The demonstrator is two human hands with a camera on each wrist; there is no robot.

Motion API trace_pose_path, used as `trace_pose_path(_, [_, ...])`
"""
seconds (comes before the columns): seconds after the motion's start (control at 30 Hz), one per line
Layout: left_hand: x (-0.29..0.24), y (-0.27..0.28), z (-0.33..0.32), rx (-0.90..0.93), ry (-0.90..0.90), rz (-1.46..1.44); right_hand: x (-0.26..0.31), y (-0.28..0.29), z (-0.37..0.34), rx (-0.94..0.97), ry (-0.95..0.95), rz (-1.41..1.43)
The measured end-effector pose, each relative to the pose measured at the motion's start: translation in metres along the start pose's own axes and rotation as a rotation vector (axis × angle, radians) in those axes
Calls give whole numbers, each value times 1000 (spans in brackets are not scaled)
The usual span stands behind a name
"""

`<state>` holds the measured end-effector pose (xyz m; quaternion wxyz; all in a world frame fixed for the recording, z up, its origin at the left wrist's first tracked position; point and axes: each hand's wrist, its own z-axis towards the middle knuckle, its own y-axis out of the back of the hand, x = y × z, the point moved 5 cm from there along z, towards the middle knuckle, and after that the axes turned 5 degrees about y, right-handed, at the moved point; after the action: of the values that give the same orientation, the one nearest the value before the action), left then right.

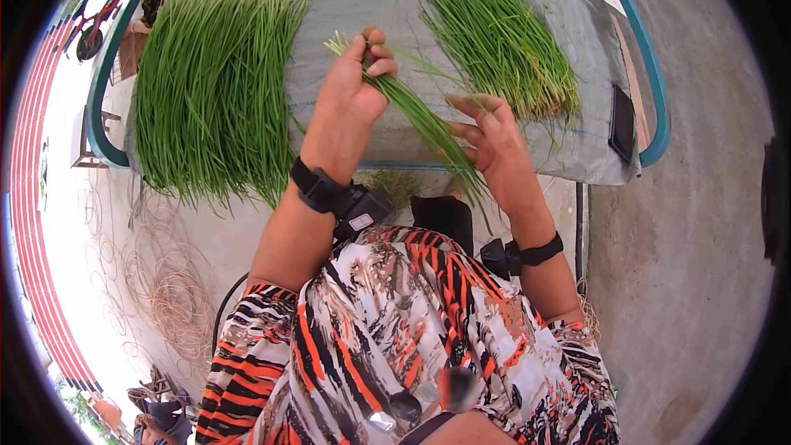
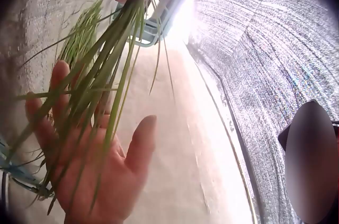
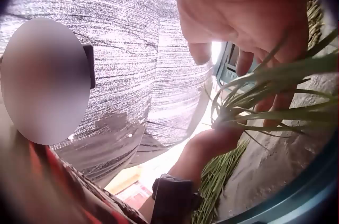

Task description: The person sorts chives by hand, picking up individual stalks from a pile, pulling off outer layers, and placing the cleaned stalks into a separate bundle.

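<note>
Held stalks cross the gap between two green piles.

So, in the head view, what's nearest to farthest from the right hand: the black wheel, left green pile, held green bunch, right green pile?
1. Held green bunch: beside the right hand.
2. Right green pile: just past the hand.
3. Left green pile: table's left side.
4. Black wheel: beyond the table, far left.
</note>
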<state>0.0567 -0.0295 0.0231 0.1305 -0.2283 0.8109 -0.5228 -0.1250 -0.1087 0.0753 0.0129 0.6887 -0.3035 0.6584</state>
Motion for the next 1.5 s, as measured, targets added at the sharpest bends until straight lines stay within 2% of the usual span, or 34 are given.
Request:
trace_pose_path(0.1, [-2,-2,-3,-44,-35,14,0,3,-1,43,33,-23])
trace_pose_path(0.27, [0,-6,-6,-20,-30,18,2,-3,3,56,52,-46])
trace_pose_path(0.37, [2,-9,-8,-11,-40,42,3,-6,5,43,-11,6])
trace_pose_path(0.57, [5,-5,-8,3,-30,46,3,-6,6,24,-6,31])
trace_pose_path(0.77, [3,1,-3,-6,-31,14,8,-5,1,35,213,-82])
trace_pose_path(0.87, [1,2,-2,-7,-44,10,14,-1,-8,33,366,-236])
trace_pose_path(0.93, [-2,0,-1,-3,-58,21,21,18,-16,137,411,-476])
trace_pose_path(1.0, [-3,-2,-1,10,-59,35,29,32,-21,120,467,-633])
trace_pose_path(1.07, [-2,-6,-2,16,-70,92,38,40,-25,-28,537,-707])
trace_pose_path(1.17, [2,-8,-3,35,-67,149,61,36,-31,-359,790,-651])
trace_pose_path(1.2, [3,-9,-3,45,-63,167,66,34,-28,-335,848,-676])
trace_pose_path(1.3, [10,-12,-3,55,-59,249,71,4,-9,-170,824,-920])
trace_pose_path(1.37, [18,-15,-3,78,-34,291,51,-11,7,-82,497,-659])
trace_pose_path(1.47, [29,-20,-2,67,-25,341,7,-11,22,43,-10,-452])
trace_pose_path(1.5, [30,-20,-2,55,-28,355,-3,-11,24,116,-105,-301])
